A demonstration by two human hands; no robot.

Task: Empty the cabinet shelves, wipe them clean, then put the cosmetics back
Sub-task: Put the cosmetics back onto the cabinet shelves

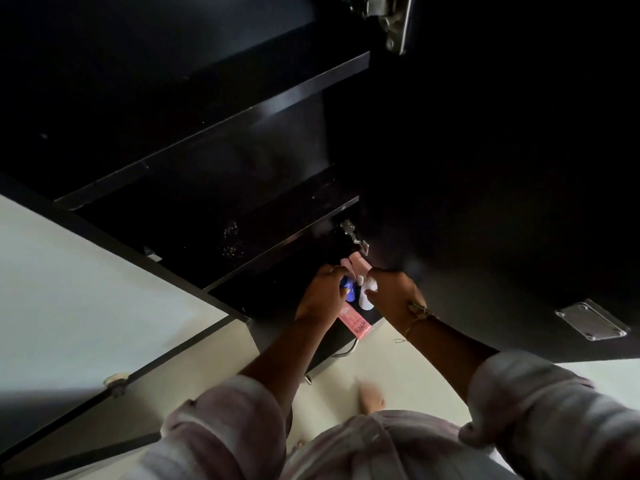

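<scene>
Both my hands reach into the lowest shelf (277, 299) of a dark cabinet. My left hand (320, 296) grips a blue container (348, 292), and a pink tube (354, 322) sticks out below that hand toward me. My right hand (393, 294) holds a small white bottle (366, 297). Two pale pink items (353, 266) stand just behind the hands at the shelf's right end. The two shelves above, the middle shelf (214, 220) and the upper shelf (207, 126), look dark and bare.
The open cabinet door (502, 202) hangs at the right, with a metal plate (592, 320) on it and hinges (356, 237) along its edge. A cream wall panel (86, 289) lies left. Below are a drawer handle (346, 351), pale floor and my foot (372, 398).
</scene>
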